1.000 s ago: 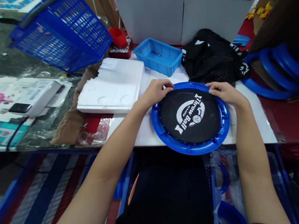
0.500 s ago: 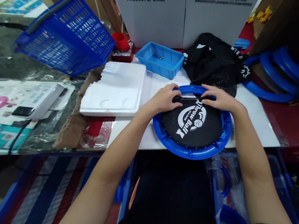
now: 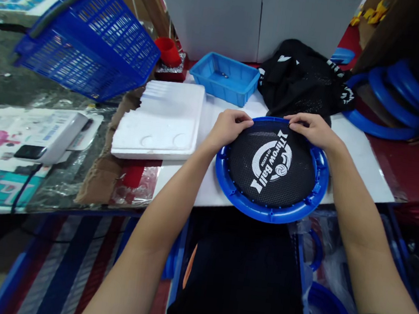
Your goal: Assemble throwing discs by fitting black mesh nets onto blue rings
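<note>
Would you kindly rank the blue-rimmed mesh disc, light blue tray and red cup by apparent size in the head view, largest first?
1. Blue-rimmed mesh disc
2. Light blue tray
3. Red cup

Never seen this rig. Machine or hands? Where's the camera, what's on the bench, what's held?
No machine: a person's bare left hand and right hand. A head-worn camera looks forward and down. Both have fingers at the far edge of a printed black mesh disc, where it meets a round blue plastic ring; which they grip isn't clear. Farther back on the white-topped bench are a light-blue plastic tray and bunched black mesh fabric; a white foam slab lies left.
</note>
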{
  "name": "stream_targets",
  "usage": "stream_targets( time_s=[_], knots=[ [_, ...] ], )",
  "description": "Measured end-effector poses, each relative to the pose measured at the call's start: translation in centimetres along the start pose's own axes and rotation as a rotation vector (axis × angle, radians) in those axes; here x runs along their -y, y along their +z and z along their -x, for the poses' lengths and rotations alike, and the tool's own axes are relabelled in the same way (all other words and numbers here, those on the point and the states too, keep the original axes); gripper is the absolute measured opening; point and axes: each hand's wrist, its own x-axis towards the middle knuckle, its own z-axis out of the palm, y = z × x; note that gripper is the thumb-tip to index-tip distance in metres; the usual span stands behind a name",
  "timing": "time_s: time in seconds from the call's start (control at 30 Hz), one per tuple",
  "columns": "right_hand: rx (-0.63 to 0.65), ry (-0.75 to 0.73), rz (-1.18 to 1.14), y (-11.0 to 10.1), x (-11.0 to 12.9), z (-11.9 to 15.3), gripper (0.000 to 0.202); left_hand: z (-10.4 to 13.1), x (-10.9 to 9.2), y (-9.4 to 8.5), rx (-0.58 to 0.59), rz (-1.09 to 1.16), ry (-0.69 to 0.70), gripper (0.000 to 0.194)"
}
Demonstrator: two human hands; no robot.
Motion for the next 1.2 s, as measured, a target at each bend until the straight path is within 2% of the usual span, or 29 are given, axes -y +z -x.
stream_targets(
  time_s=[0.2, 0.33, 0.43, 0.73, 0.87, 1.0, 1.2],
  knots=[
    [-0.059, 0.002, 0.047, 0.3, -0.1, -0.4, 0.024, -0.4, 1.0, 0.8, -0.022, 0.187, -0.101, 0.016],
    [-0.056, -0.018, 0.120, 0.2, -0.2, -0.9, 0.020, -0.9, 1.6, 1.0, -0.046, 0.275, -0.134, 0.044],
    [-0.012, -0.003, 0.159, 0.0, 0.0, -1.2, 0.020, -1.3, 2.0, 1.1, -0.034, 0.280, -0.141, 0.052],
    [0.069, -0.009, 0.243, -0.7, -0.3, -2.6, 0.031, -1.2, 2.4, 1.4, -0.075, 0.174, -0.104, 0.036],
    [0.079, -0.016, 0.324, -0.9, 0.2, -2.3, 0.030, -1.2, 2.1, 1.2, -0.070, 0.103, -0.086, 0.028],
    [0.083, -0.031, 0.348, -0.7, 0.6, -1.4, 0.025, -1.2, 2.1, 0.9, -0.020, 0.074, -0.050, 0.022],
    [0.062, -0.111, 0.454, 0.7, 0.0, -1.1, 0.014, -1.1, 1.9, -0.2, 0.083, 0.062, -0.024, 0.016]
  ],
)
